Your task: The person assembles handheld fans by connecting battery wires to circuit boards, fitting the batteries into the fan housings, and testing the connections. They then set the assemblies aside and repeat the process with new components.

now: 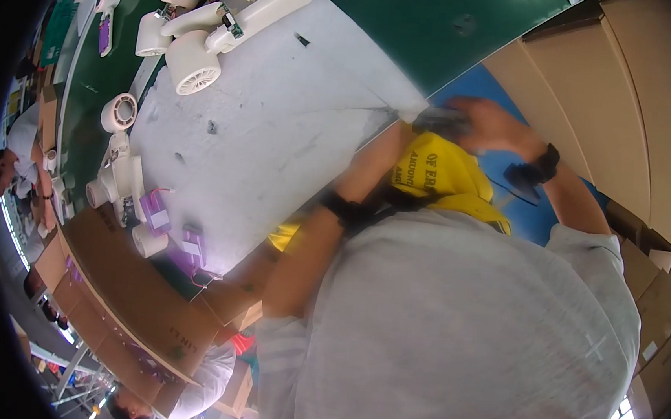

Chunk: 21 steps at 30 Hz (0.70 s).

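Observation:
My right hand (488, 125) is closed on a dark grey thing (443, 122) off the table's near right edge; it is smeared by motion and I cannot make out its kind. My left hand (389, 144) reaches up beside it, its fingers blurred and partly hidden, so their pose does not show. Beneath both hands lies a bunched yellow cloth (441, 169) with dark print, against my grey shirt. Each wrist wears a black band, the left one (345, 208) and the right one (542, 164).
White handheld fan housings (193, 64) with exposed circuit boards lie on the grey mat (255, 124). Purple battery packs (155, 213) sit at its left edge. Cardboard boxes stand right (596, 96) and lower left (136, 288). Other people work at the far left.

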Each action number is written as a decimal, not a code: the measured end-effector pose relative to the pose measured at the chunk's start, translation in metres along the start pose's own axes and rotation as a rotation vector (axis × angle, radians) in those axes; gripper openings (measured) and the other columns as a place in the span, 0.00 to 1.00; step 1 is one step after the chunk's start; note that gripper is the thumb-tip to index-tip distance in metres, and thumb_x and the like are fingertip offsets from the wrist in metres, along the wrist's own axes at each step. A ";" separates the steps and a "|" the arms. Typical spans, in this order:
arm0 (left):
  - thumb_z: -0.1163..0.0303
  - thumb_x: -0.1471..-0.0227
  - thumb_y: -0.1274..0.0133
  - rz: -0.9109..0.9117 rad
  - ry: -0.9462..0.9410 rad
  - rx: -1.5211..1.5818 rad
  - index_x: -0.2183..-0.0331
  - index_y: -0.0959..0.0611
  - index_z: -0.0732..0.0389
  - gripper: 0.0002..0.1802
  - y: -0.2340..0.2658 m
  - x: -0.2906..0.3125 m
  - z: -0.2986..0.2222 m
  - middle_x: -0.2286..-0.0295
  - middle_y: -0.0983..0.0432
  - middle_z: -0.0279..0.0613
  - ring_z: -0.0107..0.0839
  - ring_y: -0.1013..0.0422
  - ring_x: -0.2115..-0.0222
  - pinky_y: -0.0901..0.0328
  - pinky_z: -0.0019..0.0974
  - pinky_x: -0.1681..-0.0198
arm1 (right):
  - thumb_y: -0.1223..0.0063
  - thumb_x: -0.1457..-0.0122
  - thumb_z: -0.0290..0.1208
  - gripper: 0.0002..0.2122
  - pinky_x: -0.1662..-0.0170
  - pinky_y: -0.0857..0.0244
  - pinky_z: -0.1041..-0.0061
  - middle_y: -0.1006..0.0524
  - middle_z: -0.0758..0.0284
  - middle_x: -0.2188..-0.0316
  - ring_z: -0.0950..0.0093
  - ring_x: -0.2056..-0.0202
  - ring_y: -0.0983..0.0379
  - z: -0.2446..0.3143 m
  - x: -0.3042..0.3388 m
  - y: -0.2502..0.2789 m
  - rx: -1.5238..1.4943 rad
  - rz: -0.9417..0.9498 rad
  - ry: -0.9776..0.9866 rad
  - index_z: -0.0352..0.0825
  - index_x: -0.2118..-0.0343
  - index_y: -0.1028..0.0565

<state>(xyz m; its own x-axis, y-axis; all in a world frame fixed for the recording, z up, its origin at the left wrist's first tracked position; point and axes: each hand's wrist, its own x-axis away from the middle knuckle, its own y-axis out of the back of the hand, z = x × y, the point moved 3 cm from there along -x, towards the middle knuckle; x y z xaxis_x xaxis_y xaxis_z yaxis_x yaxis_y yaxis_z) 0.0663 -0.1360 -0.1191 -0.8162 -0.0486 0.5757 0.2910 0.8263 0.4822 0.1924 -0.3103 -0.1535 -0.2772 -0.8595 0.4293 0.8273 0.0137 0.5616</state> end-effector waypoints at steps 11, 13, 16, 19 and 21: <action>0.60 0.45 0.45 0.049 0.100 -0.039 0.46 0.29 0.64 0.28 0.000 0.000 0.000 0.56 0.26 0.62 0.57 0.28 0.56 0.32 0.48 0.56 | 0.41 0.52 0.33 0.32 0.52 0.33 0.62 0.30 0.50 0.50 0.52 0.52 0.30 0.002 -0.006 -0.036 0.145 -0.027 0.108 0.31 0.43 0.37; 0.60 0.45 0.45 0.057 0.102 -0.027 0.46 0.29 0.64 0.28 0.001 -0.002 -0.001 0.56 0.26 0.62 0.56 0.28 0.56 0.32 0.48 0.56 | 0.41 0.53 0.34 0.34 0.52 0.33 0.61 0.30 0.49 0.50 0.53 0.52 0.30 0.004 -0.008 -0.029 0.148 0.039 0.039 0.30 0.42 0.38; 0.60 0.45 0.45 0.061 0.060 -0.025 0.47 0.28 0.64 0.28 0.003 -0.002 -0.003 0.56 0.26 0.62 0.56 0.28 0.56 0.32 0.47 0.55 | 0.42 0.52 0.35 0.34 0.54 0.33 0.62 0.29 0.52 0.56 0.55 0.55 0.30 0.001 0.006 -0.006 0.079 0.103 0.031 0.29 0.42 0.38; 0.59 0.44 0.45 0.091 0.072 0.007 0.47 0.28 0.65 0.28 0.009 0.003 -0.013 0.56 0.27 0.63 0.56 0.29 0.55 0.33 0.47 0.55 | 0.43 0.50 0.37 0.33 0.58 0.32 0.65 0.29 0.57 0.61 0.60 0.60 0.29 -0.034 0.021 -0.001 -0.146 0.192 -0.020 0.29 0.42 0.38; 0.59 0.44 0.45 0.113 0.074 0.029 0.47 0.28 0.65 0.28 0.009 0.003 -0.013 0.56 0.27 0.63 0.56 0.29 0.55 0.33 0.47 0.54 | 0.46 0.48 0.39 0.31 0.65 0.32 0.71 0.29 0.62 0.64 0.68 0.65 0.29 -0.053 0.028 -0.003 -0.523 0.283 -0.117 0.29 0.42 0.37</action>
<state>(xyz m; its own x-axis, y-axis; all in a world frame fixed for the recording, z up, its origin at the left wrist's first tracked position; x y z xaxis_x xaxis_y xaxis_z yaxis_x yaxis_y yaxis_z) 0.0732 -0.1364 -0.1043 -0.7395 0.0051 0.6731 0.3635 0.8446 0.3930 0.2080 -0.3618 -0.1811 -0.0390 -0.7969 0.6029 0.9990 -0.0452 0.0048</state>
